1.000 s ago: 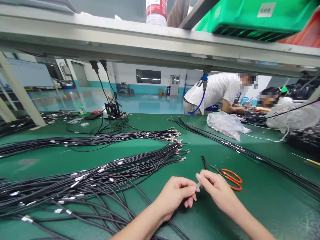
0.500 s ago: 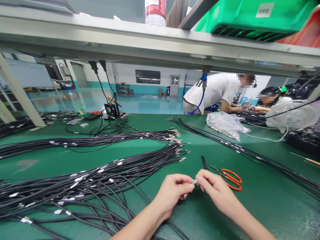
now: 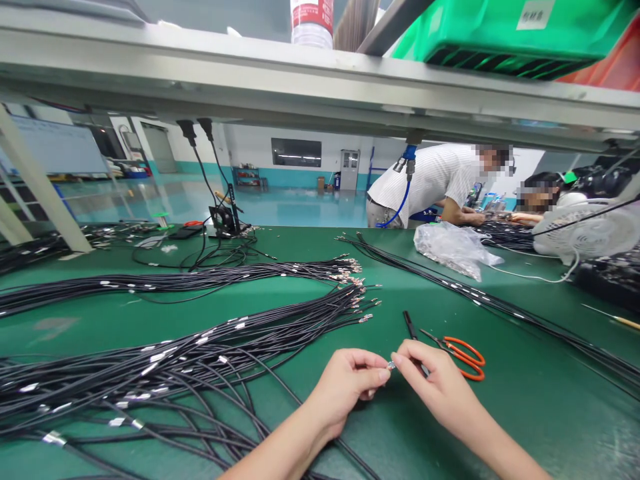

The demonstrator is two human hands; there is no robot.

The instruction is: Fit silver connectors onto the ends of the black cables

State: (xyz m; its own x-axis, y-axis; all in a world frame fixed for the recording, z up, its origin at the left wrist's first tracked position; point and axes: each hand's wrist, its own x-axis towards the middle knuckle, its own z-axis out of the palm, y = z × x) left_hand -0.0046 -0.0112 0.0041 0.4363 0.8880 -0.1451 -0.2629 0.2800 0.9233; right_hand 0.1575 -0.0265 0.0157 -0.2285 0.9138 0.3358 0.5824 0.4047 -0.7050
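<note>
My left hand (image 3: 346, 385) and my right hand (image 3: 434, 383) meet low in the middle of the view, over the green bench top (image 3: 505, 400). Both pinch a tiny metal connector (image 3: 391, 365) between thumb and fingertips. A black cable runs from under my left hand toward me. A thick bundle of black cables (image 3: 210, 347) with metal ends lies just left of my hands. Orange-handled scissors (image 3: 463, 355) lie just behind my right hand, beside a short black piece (image 3: 410, 325).
A second cable bundle (image 3: 200, 277) lies farther back, and a long one (image 3: 480, 303) runs along the right. A clear plastic bag (image 3: 453, 247), a white fan (image 3: 585, 233) and two co-workers (image 3: 430, 183) are at the far right. A metal shelf (image 3: 300, 80) with a green crate (image 3: 505, 33) hangs overhead.
My hands lifted slightly and my left fingers loosened, so the connector now sits higher between the fingertips. Nothing else on the bench moved.
</note>
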